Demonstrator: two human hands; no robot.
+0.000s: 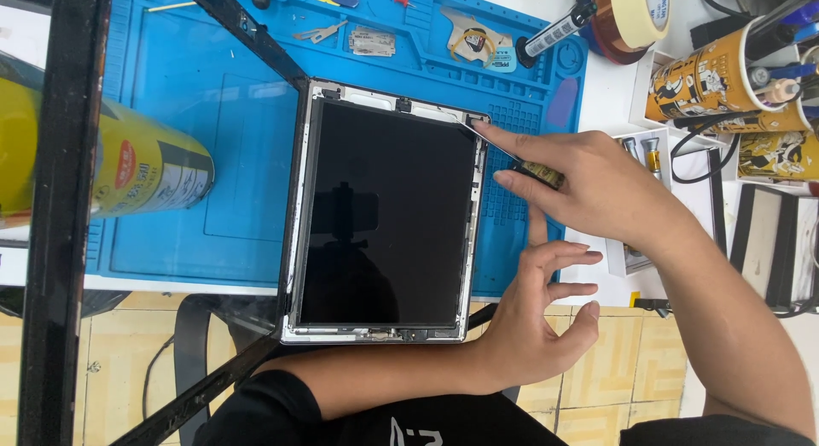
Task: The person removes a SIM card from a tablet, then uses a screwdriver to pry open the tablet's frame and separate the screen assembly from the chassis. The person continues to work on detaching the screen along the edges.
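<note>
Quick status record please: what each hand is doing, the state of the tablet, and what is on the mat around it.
right hand: grips a thin tool, tip at the tablet's top right corner
left hand: fingers spread, beside the tablet's lower right edge
tablet: dark screen, bare metal frame showing
mat: blue, under the tablet
yellow can: lying at left
tape roll: top right

Electronics repair bench: blue work mat (pixel 171 156)
</note>
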